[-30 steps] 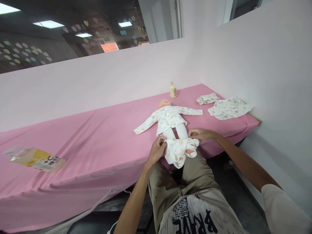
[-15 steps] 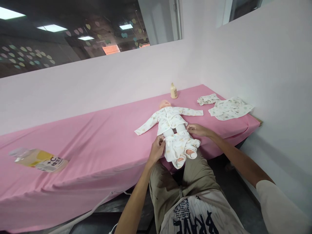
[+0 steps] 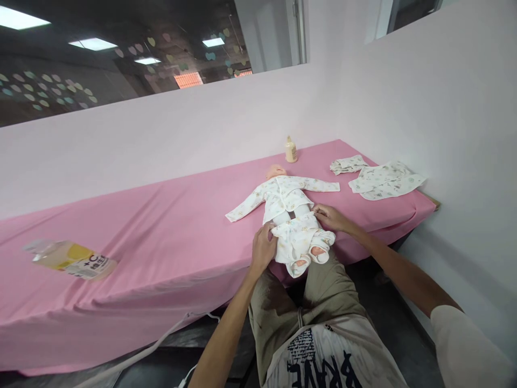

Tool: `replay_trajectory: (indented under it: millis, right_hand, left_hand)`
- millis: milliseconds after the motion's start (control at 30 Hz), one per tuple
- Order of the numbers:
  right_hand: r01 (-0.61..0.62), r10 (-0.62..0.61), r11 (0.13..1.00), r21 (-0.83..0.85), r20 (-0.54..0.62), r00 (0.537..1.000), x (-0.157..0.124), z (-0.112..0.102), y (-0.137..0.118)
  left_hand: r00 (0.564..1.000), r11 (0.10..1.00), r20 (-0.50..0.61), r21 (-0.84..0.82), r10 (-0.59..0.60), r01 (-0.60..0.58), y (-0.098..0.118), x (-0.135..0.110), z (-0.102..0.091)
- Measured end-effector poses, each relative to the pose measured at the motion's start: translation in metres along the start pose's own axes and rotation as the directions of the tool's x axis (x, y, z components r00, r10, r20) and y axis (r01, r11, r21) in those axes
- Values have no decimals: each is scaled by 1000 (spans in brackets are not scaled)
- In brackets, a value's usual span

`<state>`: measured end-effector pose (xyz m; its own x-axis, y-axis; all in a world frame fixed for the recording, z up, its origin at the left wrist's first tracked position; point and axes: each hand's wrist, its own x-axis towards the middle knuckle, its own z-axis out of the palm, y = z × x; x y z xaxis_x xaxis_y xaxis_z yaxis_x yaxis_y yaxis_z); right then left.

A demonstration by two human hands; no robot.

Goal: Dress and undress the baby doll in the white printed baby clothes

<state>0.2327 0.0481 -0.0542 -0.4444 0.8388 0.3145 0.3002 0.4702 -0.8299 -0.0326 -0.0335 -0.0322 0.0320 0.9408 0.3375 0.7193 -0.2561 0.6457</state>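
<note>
A baby doll lies on its back on the pink cloth, feet towards me. It wears a white printed long-sleeved top, sleeves spread to both sides. White printed baby trousers cover its lower legs, and its feet show at the leg openings. My left hand pinches the waistband at its left edge. At the opposite edge, my right hand has its fingers closed on the waistband too. Between top and trousers, the doll's pale upper legs show.
A pink cloth covers the long table. Folded printed clothes lie at the right, a small pump bottle stands by the wall, and a drink bottle lies on its side at the left. A white cable hangs in front.
Both hands have drawn the trousers' waistband slightly up the doll's legs, towards the top. The whole view has shifted a little.
</note>
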Motion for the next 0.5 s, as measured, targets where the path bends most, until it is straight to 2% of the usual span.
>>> replay_trajectory:
  millis: [133,200,367,433,500]
  right_hand:
    - [-3,3,999,-33,-29,1000,2,-3,-1]
    - [-4,2,997,-79,-18,1000,8,-5,0]
    - [-8,-6,969,-249,-57,998,22,-4,9]
    - [-46,27,965,-257,-79,997,22,0,11]
    - [-85,79,978,-190,-39,996,19,4,9]
  left_hand:
    - [998,991,-45,123,-48,53,0,7,-2]
    - [998,991,-34,121,-60,63,-3,15,-3]
    - [990,973,27,-182,-141,143,-12,34,-1]
    - [986,954,25,-249,-165,166,-13,36,2]
    - [982,945,6,-272,-187,182,-13,35,5]
